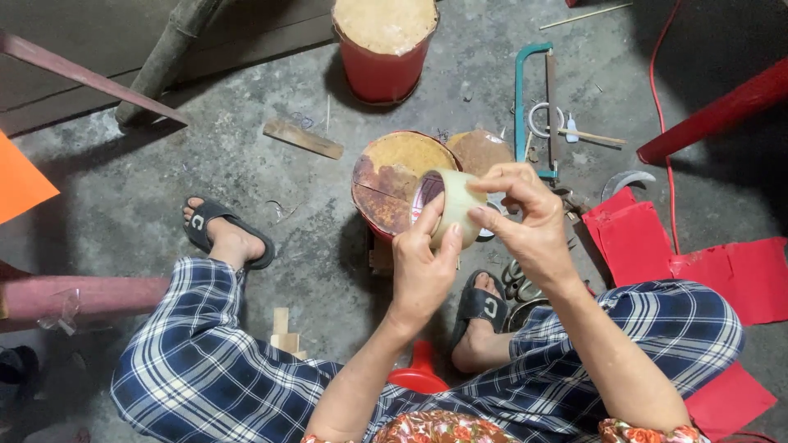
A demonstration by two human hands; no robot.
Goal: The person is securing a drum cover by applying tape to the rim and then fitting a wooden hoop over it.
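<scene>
a roll of clear tape (pixel 450 205) is up in the air, in front of the person's knees and above a rusty round tin (pixel 394 184) that stands on the floor. the roll is turned on its side, so its open hole faces left.

the left hand (pixel 421 271) holds the roll from below. its fingers are curled around the roll and the thumb presses on the side near us. the right hand (pixel 525 220) is at the right side of the roll. its thumb and first finger are pinched together on the outer edge of the tape, and the other fingers are bent close by.

a second rusty lid (pixel 478 149) lies just behind the tin. farther back stands a red bucket (pixel 383 47) with a pale top. a green hacksaw (pixel 535 102) lies to the right of the lids, with a small ring of wire and a thin stick beside it. red paper sheets (pixel 657 242) lie on the floor at the right. a small flat piece of wood (pixel 302 138) lies to the left of the tin.

the person sits low, in blue checked pants (pixel 197 361), with black sandals (pixel 222 230) on both feet. the grey concrete floor (pixel 123 189) is under it all. an orange sheet (pixel 20 180) shows at the left edge.
</scene>
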